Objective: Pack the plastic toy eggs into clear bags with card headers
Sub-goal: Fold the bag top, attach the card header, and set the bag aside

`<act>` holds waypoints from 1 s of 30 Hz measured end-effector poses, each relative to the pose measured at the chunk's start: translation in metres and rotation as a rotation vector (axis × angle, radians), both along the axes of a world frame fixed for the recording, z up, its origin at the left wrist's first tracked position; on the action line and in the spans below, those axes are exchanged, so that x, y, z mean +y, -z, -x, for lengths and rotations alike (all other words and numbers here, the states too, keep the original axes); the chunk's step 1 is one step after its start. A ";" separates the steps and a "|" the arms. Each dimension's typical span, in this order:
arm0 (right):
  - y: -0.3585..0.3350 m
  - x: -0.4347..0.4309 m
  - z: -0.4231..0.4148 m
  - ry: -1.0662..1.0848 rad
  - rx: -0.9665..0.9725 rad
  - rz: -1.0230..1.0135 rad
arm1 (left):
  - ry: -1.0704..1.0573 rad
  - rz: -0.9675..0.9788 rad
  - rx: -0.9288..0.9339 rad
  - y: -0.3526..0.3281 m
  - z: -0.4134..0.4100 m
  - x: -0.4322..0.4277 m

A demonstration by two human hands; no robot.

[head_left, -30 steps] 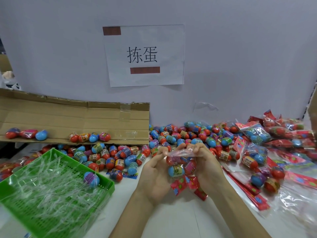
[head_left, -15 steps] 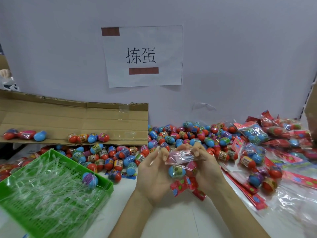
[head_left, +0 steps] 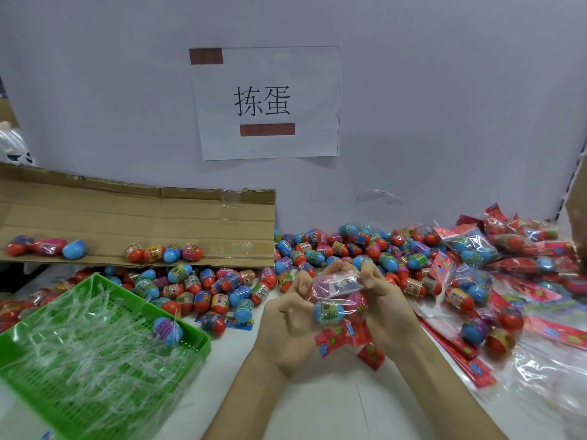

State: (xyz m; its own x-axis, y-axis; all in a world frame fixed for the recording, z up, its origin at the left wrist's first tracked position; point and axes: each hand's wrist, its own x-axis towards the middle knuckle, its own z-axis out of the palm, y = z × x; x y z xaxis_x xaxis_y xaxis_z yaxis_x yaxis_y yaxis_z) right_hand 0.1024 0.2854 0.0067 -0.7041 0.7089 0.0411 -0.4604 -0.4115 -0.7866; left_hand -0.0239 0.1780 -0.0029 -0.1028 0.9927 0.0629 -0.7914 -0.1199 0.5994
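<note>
Clear plastic bag with red flowered card header (head_left: 341, 309) is pinched at its mouth by left hand (head_left: 290, 322) and right hand (head_left: 386, 309), fingers closed; mouth raised higher than before, eggs inside, sealing likely next.

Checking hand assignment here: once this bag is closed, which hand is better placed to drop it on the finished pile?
Right hand, probably: the packed bags are heaped on its side. The left hand sits nearer the green basket.
</note>
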 end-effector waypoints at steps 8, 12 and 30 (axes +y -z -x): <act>-0.006 -0.001 -0.002 0.031 -0.145 -0.164 | -0.002 0.095 -0.111 -0.009 0.004 0.002; -0.003 0.002 -0.002 0.020 -0.136 -0.160 | 0.002 0.121 -0.030 -0.009 0.005 0.003; -0.009 0.000 -0.002 0.122 -0.096 -0.230 | -0.051 0.104 -0.002 -0.006 0.003 0.002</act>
State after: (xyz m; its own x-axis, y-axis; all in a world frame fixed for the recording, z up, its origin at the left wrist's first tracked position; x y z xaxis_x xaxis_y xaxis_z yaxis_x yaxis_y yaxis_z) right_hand 0.1048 0.2856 0.0155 -0.6228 0.7683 0.1477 -0.4141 -0.1636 -0.8954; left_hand -0.0270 0.1803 0.0032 -0.1535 0.9873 -0.0401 -0.7868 -0.0975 0.6095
